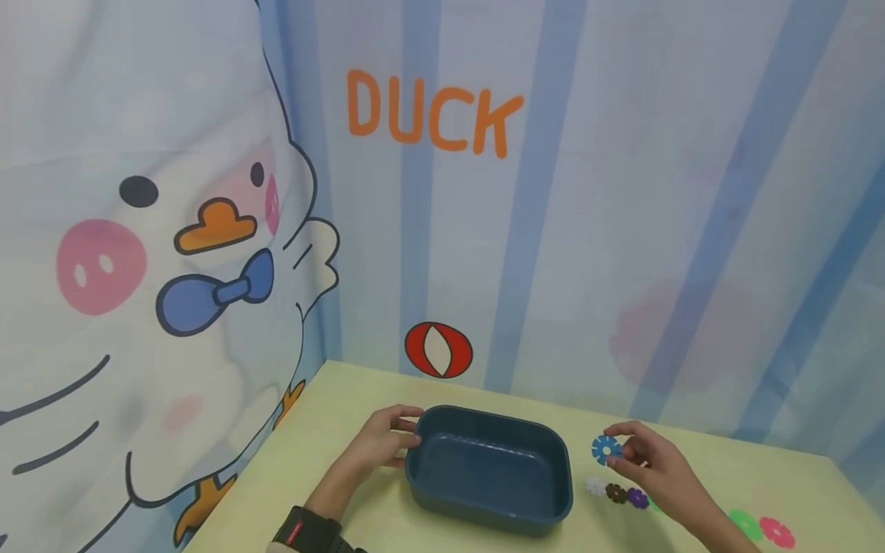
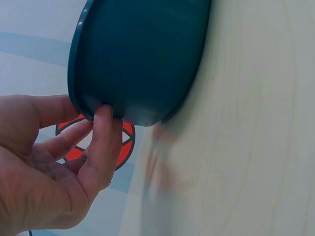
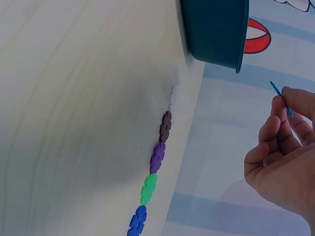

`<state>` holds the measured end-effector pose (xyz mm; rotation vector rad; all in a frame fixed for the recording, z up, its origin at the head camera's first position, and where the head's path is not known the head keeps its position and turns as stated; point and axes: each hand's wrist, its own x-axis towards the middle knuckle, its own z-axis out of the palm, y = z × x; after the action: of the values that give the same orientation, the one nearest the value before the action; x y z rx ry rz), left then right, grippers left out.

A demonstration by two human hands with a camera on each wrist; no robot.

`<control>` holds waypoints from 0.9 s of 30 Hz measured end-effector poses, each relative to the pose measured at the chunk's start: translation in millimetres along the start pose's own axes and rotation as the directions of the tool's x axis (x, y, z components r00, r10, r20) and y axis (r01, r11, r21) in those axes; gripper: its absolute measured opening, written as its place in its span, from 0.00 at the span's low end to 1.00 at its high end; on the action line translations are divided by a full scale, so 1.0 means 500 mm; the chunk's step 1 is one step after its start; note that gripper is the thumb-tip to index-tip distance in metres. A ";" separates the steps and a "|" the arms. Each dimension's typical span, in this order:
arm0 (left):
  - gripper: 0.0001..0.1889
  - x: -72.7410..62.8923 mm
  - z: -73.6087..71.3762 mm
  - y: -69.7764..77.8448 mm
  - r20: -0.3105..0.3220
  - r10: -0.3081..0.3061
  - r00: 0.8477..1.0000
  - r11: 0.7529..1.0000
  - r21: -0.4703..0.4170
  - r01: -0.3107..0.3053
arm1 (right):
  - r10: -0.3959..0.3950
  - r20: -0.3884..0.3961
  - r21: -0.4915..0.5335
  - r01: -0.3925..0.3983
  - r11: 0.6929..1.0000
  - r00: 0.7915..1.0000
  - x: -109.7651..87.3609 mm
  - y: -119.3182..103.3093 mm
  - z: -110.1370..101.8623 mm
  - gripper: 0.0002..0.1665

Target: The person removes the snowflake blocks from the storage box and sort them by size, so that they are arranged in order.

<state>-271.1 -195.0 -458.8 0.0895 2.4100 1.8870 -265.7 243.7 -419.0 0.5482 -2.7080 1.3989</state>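
Note:
My left hand (image 1: pixel 380 439) holds the left end of a dark blue-green rectangular tub (image 1: pixel 484 472), thumb and fingers at its rim, as the left wrist view shows close up. To the right of the tub, my right hand (image 1: pixel 657 465) pinches a blue notched disc (image 1: pixel 599 448) between thumb and fingertips, raised above the table. Seen from the right wrist, that disc (image 3: pixel 275 88) appears edge-on. Below it lies a row of similar flower-shaped discs: white (image 3: pixel 173 100), brown (image 3: pixel 165 127), purple (image 3: pixel 157 158), green (image 3: pixel 148 189) and blue (image 3: pixel 137 221).
Farther right on the pale wooden table (image 1: pixel 373 392) lie a green disc (image 1: pixel 744 524) and a pink disc (image 1: pixel 777 531). A printed cloth backdrop (image 1: pixel 456 230) with a duck and stripes rises behind the table and along its left side. A dark watch (image 1: pixel 309 530) is on the left wrist.

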 end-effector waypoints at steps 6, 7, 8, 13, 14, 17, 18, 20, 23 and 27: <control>0.26 0.000 0.000 -0.002 0.000 0.002 1.000 1.000 -0.006 -0.002 | 0.032 -0.018 -0.019 -0.032 0.999 0.999 -0.011 0.021 -0.017 0.25; 0.26 0.000 0.000 -0.003 -0.003 0.003 1.000 1.000 -0.004 -0.003 | 0.034 -0.021 -0.023 -0.034 0.999 0.999 -0.013 0.025 -0.021 0.25; 0.26 0.000 0.000 -0.003 -0.005 0.004 1.000 1.000 -0.003 -0.004 | 0.037 -0.024 -0.029 -0.038 0.999 0.999 -0.015 0.030 -0.024 0.25; 0.26 -0.001 -0.001 -0.002 -0.012 0.004 1.000 1.000 0.003 -0.004 | 0.098 -0.032 -0.032 -0.099 0.995 0.995 -0.026 0.047 -0.044 0.25; 0.26 -0.002 -0.002 -0.001 -0.013 0.003 1.000 1.000 0.002 -0.002 | 0.110 -0.031 -0.030 -0.111 0.993 0.994 -0.028 0.051 -0.048 0.25; 0.26 -0.002 -0.003 0.000 -0.013 0.002 1.000 1.000 0.005 -0.002 | 0.138 -0.027 -0.021 -0.139 0.990 0.990 -0.032 0.060 -0.056 0.25; 0.26 -0.002 -0.003 0.000 -0.012 0.001 1.000 1.000 0.004 -0.001 | 0.145 -0.025 -0.015 -0.146 0.989 0.989 -0.033 0.064 -0.058 0.25; 0.26 -0.002 -0.002 0.000 -0.008 0.001 1.000 1.000 0.002 -0.001 | 0.161 -0.024 -0.010 -0.162 0.987 0.987 -0.035 0.071 -0.062 0.25; 0.26 -0.001 -0.001 -0.002 -0.004 0.003 1.000 1.000 0.002 -0.003 | 0.185 -0.034 -0.022 -0.186 0.982 0.982 -0.036 0.083 -0.067 0.25; 0.26 0.000 0.000 -0.005 -0.009 0.003 1.000 1.000 0.001 -0.003 | 0.209 -0.043 -0.045 -0.211 0.976 0.977 -0.040 0.096 -0.077 0.26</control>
<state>-271.1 -195.6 -460.9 0.0846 2.4173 1.8916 -267.5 305.6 -437.6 0.2337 -2.8304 1.3636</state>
